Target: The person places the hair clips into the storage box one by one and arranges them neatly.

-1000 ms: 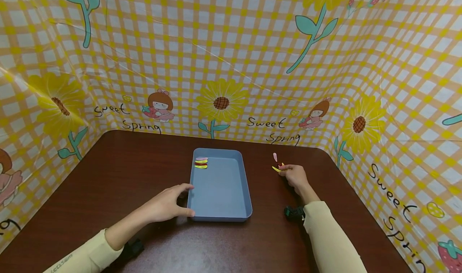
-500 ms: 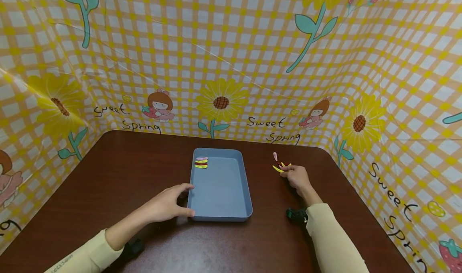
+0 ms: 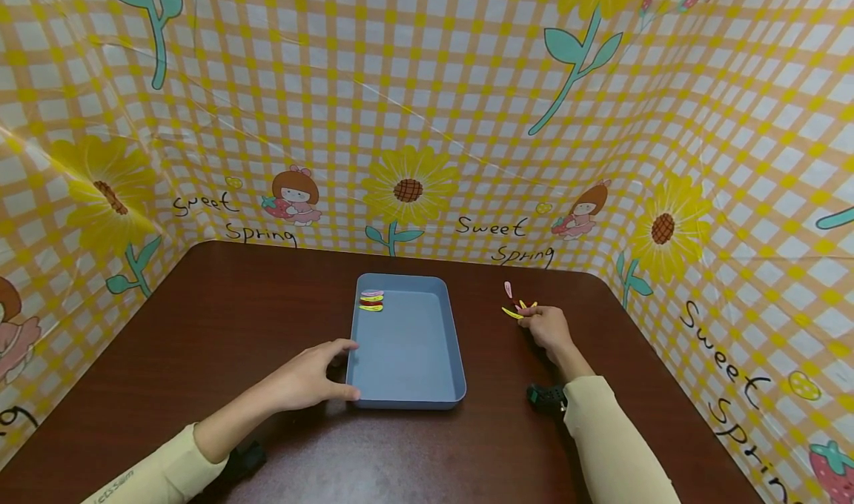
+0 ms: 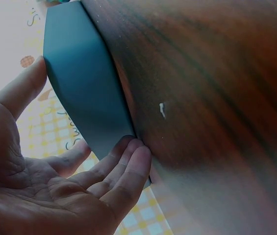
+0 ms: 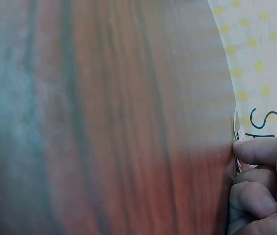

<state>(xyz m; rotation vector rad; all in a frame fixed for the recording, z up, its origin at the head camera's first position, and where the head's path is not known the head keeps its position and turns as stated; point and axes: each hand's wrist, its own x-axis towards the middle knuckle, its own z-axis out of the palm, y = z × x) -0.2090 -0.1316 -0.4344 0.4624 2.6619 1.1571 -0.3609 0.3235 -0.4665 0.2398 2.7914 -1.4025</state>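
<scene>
A blue-grey tray (image 3: 405, 352) stands on the table, with several snap hair clips (image 3: 371, 302), pink, yellow and dark red, in a short stack of rows at its upper left. My left hand (image 3: 308, 376) touches the tray's left side, thumb near the front corner; in the left wrist view its spread fingers (image 4: 137, 164) lie against the outer wall. Right of the tray, my right hand (image 3: 548, 326) pinches at a small heap of clips, its fingertips partly covering them. A yellow hair clip (image 3: 512, 313) and a pink hair clip (image 3: 508, 290) show beside them.
The dark brown wooden table (image 3: 267, 296) has rounded back corners. A checked cloth with sunflowers (image 3: 408, 190) hangs behind it and at both sides. Black straps with devices (image 3: 547, 397) sit at both wrists.
My right hand has shifted slightly right and toward me at the heap, so more of the yellow clips show. The left hand and tray have stayed in place.
</scene>
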